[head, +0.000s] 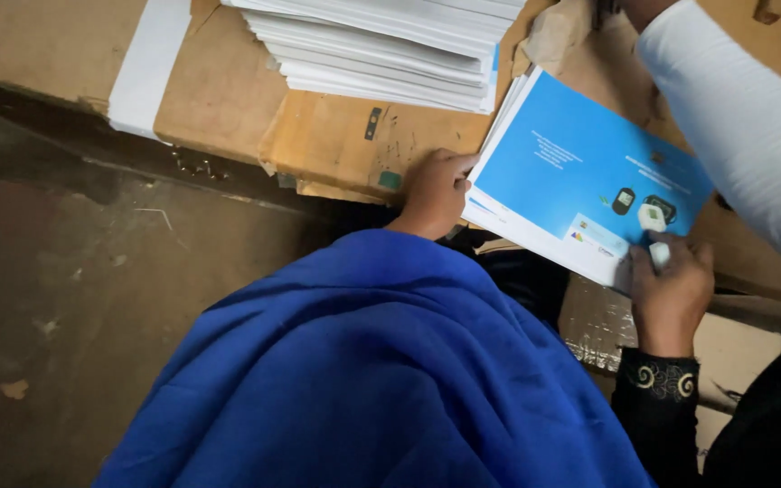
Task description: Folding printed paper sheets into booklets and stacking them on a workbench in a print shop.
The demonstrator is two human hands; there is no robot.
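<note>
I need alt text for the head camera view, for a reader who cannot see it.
Two hands hold a stack of blue printed sheets on flattened cardboard: the left hand steadies its left edge, the right hand presses a small white object on its lower corner. Another white paper stack lies behind.

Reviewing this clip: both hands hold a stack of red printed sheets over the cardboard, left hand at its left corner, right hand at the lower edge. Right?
Not quite: the top of the stack of printed sheets is blue, not red, as the head view shows. The rest holds: the left hand grips its left corner, the right hand its lower edge, over the cardboard.
</note>
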